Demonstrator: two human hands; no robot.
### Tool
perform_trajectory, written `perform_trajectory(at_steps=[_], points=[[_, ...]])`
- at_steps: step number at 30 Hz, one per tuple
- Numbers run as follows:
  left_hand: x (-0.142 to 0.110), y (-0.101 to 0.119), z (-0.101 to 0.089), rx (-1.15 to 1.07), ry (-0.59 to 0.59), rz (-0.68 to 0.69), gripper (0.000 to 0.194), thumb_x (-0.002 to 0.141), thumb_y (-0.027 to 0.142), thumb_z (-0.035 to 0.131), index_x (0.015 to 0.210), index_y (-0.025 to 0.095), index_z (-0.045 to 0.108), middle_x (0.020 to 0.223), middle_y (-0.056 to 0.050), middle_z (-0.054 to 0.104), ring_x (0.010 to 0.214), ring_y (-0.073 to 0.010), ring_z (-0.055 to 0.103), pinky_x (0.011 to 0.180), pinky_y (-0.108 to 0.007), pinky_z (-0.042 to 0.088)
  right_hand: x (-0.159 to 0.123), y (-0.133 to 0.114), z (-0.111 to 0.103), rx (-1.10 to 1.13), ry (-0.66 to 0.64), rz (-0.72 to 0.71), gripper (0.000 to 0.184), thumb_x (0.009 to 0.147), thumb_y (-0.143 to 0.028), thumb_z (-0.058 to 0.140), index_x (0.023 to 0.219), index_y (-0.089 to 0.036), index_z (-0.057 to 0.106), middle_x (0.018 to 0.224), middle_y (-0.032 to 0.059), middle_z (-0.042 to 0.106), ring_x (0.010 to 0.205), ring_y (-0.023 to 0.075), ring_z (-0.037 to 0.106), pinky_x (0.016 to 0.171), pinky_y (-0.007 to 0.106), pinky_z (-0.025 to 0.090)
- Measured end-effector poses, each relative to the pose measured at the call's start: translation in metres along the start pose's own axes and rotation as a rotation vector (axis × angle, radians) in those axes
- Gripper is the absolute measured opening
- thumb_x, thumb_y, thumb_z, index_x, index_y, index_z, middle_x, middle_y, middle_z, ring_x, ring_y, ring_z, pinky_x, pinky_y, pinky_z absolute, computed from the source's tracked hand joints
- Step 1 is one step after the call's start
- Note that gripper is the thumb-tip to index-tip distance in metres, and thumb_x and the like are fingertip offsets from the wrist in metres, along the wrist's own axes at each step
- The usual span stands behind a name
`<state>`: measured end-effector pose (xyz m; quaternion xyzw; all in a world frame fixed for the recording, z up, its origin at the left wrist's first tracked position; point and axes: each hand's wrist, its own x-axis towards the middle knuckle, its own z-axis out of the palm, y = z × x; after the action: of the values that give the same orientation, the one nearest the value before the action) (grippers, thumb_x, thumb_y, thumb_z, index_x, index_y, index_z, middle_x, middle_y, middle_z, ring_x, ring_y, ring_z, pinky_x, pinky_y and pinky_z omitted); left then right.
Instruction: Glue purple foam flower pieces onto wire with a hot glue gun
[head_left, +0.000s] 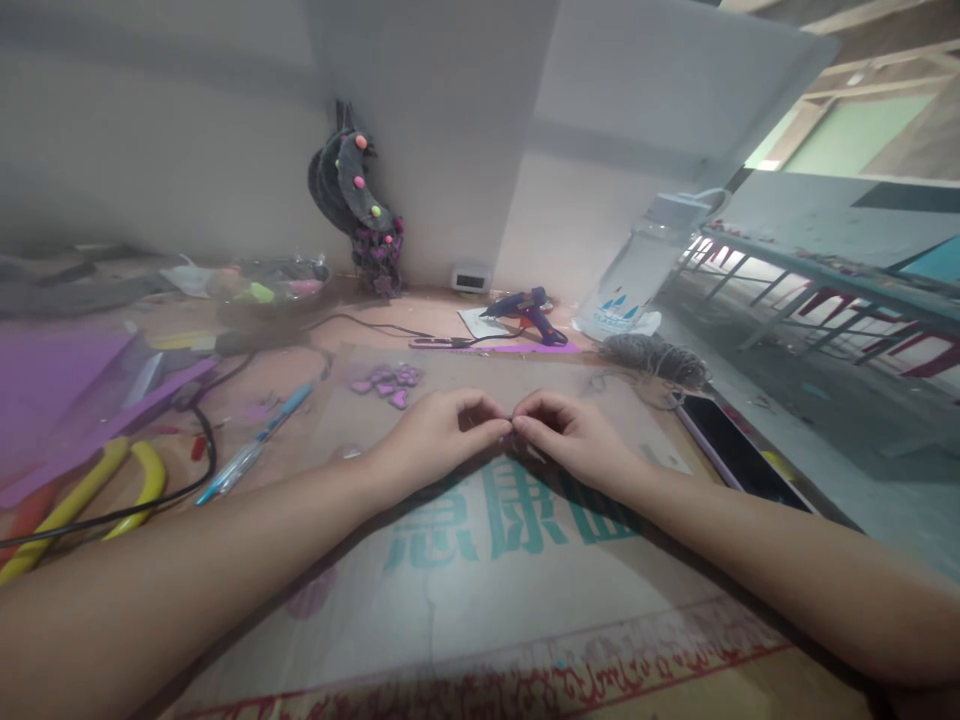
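Observation:
My left hand [450, 428] and my right hand [574, 432] meet fingertip to fingertip above a printed mat [480, 610]. Both are closed in a pinch on one small dark piece [511, 419], mostly covered by the fingers, whose kind I cannot make out. Beyond my left hand lies a small group of purple, dark-edged petal shapes [390, 382], some heart-like. A glue gun [525, 315] rests farther back, past both hands. Grey yarn [656, 358] lies in a bundle beyond my right hand.
Pliers with yellow handles [146, 485], a blue pen [255, 445], purple sheet [67, 400] and a black cord [210, 440] lie left. A phone [739, 455] and a water bottle [637, 265] are right. A grey crescent ornament [349, 185] stands against the back panel.

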<state>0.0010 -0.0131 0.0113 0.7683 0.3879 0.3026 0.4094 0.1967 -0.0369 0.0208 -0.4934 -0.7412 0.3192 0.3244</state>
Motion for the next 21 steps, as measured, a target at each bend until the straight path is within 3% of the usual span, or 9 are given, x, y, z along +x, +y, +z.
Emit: perform_trajectory(at_steps=[8, 14, 21], points=[[0.0008, -0.0031, -0.0008, -0.004, 0.051, 0.040, 0.028, 0.088, 0.042, 0.053, 0.087, 0.018, 0.068, 0.084, -0.002, 0.072, 0.077, -0.0176, 0.065, 0.070, -0.027, 0.047, -0.0005, 0.0022, -0.0012, -0.009, -0.005, -0.026, 0.023, 0.091, -0.034, 0.051, 0.082, -0.017, 0.064, 0.075, 0.0019, 0.067, 0.066, 0.0123, 0.058, 0.060, 0.024, 0.045], [0.0021, -0.0052, -0.0015, -0.010, 0.066, 0.055, 0.026, 0.089, 0.039, 0.051, 0.086, 0.017, 0.065, 0.082, -0.002, 0.071, 0.077, -0.0169, 0.063, 0.068, -0.026, 0.046, 0.0002, -0.0014, -0.0009, 0.045, -0.029, 0.038, 0.017, 0.088, -0.031, 0.055, 0.084, -0.016, 0.064, 0.078, 0.0034, 0.070, 0.069, 0.0133, 0.063, 0.063, 0.024, 0.048], [0.0020, -0.0051, -0.0013, -0.081, 0.044, 0.036, 0.032, 0.091, 0.043, 0.049, 0.093, 0.018, 0.069, 0.089, -0.003, 0.073, 0.084, -0.0181, 0.065, 0.075, -0.027, 0.047, 0.0000, 0.0037, 0.0020, 0.088, 0.021, 0.012, 0.016, 0.088, -0.032, 0.055, 0.081, -0.018, 0.061, 0.070, -0.0002, 0.065, 0.058, 0.0109, 0.056, 0.054, 0.023, 0.044]])
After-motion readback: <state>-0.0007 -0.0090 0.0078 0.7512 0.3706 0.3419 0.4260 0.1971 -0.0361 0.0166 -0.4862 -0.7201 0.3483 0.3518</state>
